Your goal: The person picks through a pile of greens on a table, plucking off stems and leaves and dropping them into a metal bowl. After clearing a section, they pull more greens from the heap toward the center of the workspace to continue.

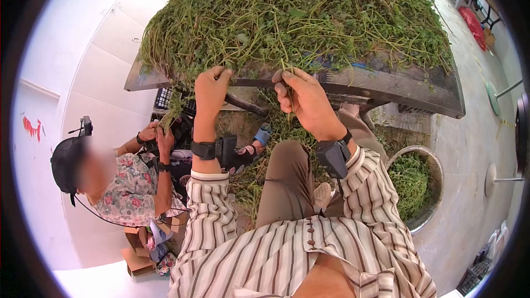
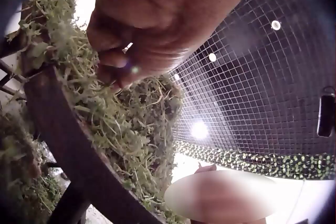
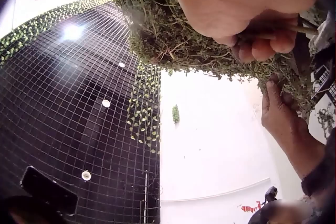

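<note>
My right hand [image 1: 309,102] pinches a thin green stem [image 1: 286,65] between thumb and fingers, just over the table's near edge. From the right wrist, the other fingers [image 3: 262,49] show curled in around a stem [image 3: 303,28]. To its left, my left hand [image 1: 210,95] is raised at the same edge, thumb and forefinger brought together. Its curled fingers [image 2: 113,58] overlap the greens [image 2: 131,124] in the left wrist view; I cannot tell whether a sprig is between them. A big heap of leafy green stems [image 1: 292,19] covers the table [image 1: 386,80].
On the left a seated person [image 1: 130,187] in a floral shirt holds a bunch of greens [image 1: 175,105]. A metal basin [image 1: 439,187] of picked greens stands at the right. Loose stems litter the floor under the table. Cardboard boxes [image 1: 135,259] lie behind the person.
</note>
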A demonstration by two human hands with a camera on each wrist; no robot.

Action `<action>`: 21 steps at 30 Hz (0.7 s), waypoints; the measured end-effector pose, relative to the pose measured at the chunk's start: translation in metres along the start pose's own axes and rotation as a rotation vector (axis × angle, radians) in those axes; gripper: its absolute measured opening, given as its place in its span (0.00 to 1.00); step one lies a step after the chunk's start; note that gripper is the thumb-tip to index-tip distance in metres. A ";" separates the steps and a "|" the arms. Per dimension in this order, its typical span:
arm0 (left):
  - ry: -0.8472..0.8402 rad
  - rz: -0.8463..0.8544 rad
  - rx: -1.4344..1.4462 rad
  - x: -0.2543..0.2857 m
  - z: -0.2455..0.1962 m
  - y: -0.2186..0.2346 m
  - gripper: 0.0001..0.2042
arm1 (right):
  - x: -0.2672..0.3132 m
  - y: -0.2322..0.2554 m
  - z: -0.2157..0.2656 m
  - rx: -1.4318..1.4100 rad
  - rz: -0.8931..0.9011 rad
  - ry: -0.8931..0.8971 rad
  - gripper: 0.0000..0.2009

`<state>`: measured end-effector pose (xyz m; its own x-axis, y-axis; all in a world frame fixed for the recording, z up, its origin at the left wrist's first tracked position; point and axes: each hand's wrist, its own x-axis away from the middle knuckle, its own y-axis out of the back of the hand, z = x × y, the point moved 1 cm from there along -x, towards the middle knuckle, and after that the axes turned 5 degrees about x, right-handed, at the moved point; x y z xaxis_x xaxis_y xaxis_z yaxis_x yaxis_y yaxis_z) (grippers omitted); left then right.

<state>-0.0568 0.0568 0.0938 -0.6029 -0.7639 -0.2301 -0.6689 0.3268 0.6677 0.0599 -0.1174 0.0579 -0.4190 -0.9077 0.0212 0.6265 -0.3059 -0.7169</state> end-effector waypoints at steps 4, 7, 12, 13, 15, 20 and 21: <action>-0.062 -0.182 0.145 -0.010 0.011 0.008 0.13 | 0.000 0.001 0.000 0.010 0.008 -0.002 0.08; -0.014 -0.304 0.237 -0.013 0.016 0.014 0.14 | -0.001 0.000 0.000 0.001 -0.022 -0.016 0.08; 0.044 -0.247 0.391 -0.007 0.032 0.020 0.12 | -0.003 0.002 -0.002 0.012 -0.006 -0.002 0.09; 0.068 -0.219 0.398 -0.004 0.034 0.019 0.12 | -0.003 0.002 -0.002 0.011 -0.002 -0.003 0.09; 0.091 -0.189 0.405 0.001 0.037 0.015 0.12 | -0.003 0.002 -0.004 0.020 -0.001 -0.008 0.08; -0.028 -0.247 0.081 0.013 0.029 0.004 0.10 | -0.005 0.003 -0.008 0.048 -0.003 -0.012 0.08; -0.222 -0.333 -0.008 0.015 0.024 0.001 0.10 | -0.005 0.003 -0.008 0.051 -0.007 -0.014 0.08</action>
<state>-0.0770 0.0593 0.0739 -0.4333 -0.6885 -0.5816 -0.8408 0.0766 0.5359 0.0582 -0.1112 0.0502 -0.4147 -0.9093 0.0362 0.6564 -0.3264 -0.6801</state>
